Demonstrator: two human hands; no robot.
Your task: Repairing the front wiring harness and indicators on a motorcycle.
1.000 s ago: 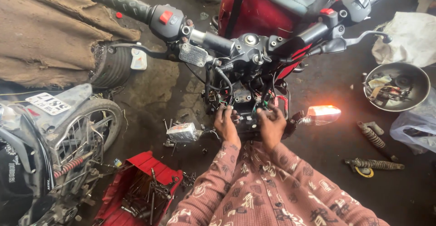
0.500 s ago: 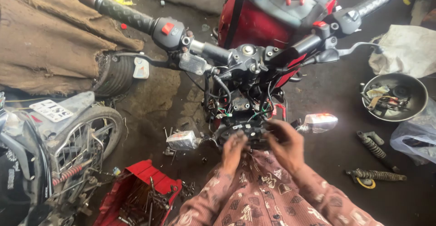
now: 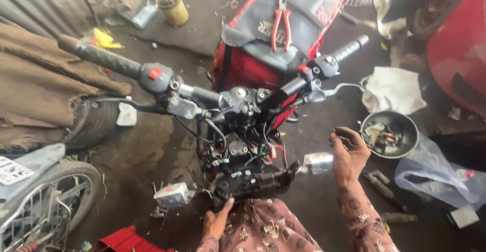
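Left hand [image 3: 216, 222], partly cut off, grips the black plastic headlamp bracket [image 3: 251, 182]; right hand [image 3: 348, 153] half-curled, contents indiscernible.

A white rectangular number plate with dark characters [image 3: 11, 169] is sitting at the left edge on the neighbouring bike's mudguard. A translucent bluish plastic bag [image 3: 438, 176] is lying on the floor at right.
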